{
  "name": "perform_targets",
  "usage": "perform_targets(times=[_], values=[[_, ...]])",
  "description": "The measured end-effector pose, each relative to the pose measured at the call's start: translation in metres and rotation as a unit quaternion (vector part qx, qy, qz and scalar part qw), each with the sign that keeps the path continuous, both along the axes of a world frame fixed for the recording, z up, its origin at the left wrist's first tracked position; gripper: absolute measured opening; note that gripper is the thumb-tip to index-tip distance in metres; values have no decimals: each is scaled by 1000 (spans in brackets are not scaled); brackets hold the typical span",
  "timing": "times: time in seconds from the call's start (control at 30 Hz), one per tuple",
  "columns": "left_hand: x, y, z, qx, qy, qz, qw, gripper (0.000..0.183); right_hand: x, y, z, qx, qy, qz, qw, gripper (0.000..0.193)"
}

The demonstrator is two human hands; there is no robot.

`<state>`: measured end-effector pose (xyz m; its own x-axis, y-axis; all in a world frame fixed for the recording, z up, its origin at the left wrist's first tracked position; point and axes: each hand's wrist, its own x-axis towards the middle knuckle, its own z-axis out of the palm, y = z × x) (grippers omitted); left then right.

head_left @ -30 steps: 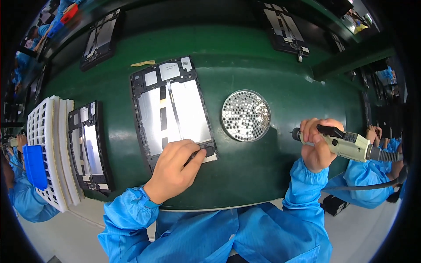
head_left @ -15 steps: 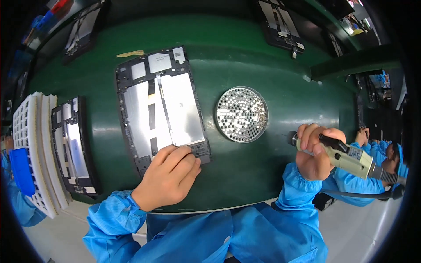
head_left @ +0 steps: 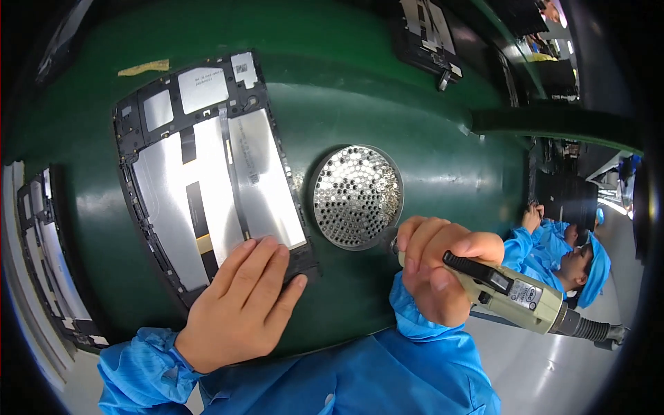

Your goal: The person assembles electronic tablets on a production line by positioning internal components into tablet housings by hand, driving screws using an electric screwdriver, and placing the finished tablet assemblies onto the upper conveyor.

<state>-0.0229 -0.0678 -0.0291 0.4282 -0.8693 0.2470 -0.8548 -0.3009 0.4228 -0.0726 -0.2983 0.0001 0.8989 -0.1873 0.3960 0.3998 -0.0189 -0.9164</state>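
Note:
My left hand point(head_left: 238, 304) lies over the near end of an opened tablet point(head_left: 162, 207), its fingers stretched out across the black frame and silver battery plates. The tablet rests flat on the green table, slightly tilted in its lie. Wrapped in my right hand point(head_left: 439, 270) is an electric screwdriver point(head_left: 519, 294), pale green with a black lever on top and a ribbed cable sleeve at its rear. Its front end points left, close to the near right rim of a round screw dish point(head_left: 346, 197). That dish has many holes and small shiny screws; the bit is hard to make out.
Another opened tablet point(head_left: 55, 259) stands at the left beside white foam trays point(head_left: 24, 270). A further tablet point(head_left: 425, 31) lies at the far right. A yellowish strip point(head_left: 144, 68) is on the table. A green bar point(head_left: 553, 121) crosses at right, with a co-worker point(head_left: 577, 266) beyond.
The screwdriver in my right hand has come left, up to the dish's near edge. My left fingers have straightened from a bent pose on the tablet. The whole view has shifted.

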Motion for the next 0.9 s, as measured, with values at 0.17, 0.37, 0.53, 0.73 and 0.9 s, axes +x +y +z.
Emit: perform_targets(times=[0.17, 0.37, 0.53, 0.73, 0.9], values=[[2, -4, 0, 18, -15, 3, 1000, 27, 6, -2, -5, 2, 22, -11, 1000, 32], [4, -6, -1, 21, 19, -6, 1000, 28, 8, -4, -6, -9, 29, -22, 999, 32], [2, -5, -2, 22, -8, -7, 1000, 28, 10, -3, -8, -8, 24, -24, 999, 31], [2, -8, -3, 13, -11, -6, 1000, 27, 8, -1, -6, -31, 19, -34, 999, 31], [1, -7, -5, -3, -10, 5, 1000, 22, 2, 10, 23, -37, -2, -24, 999, 30]])
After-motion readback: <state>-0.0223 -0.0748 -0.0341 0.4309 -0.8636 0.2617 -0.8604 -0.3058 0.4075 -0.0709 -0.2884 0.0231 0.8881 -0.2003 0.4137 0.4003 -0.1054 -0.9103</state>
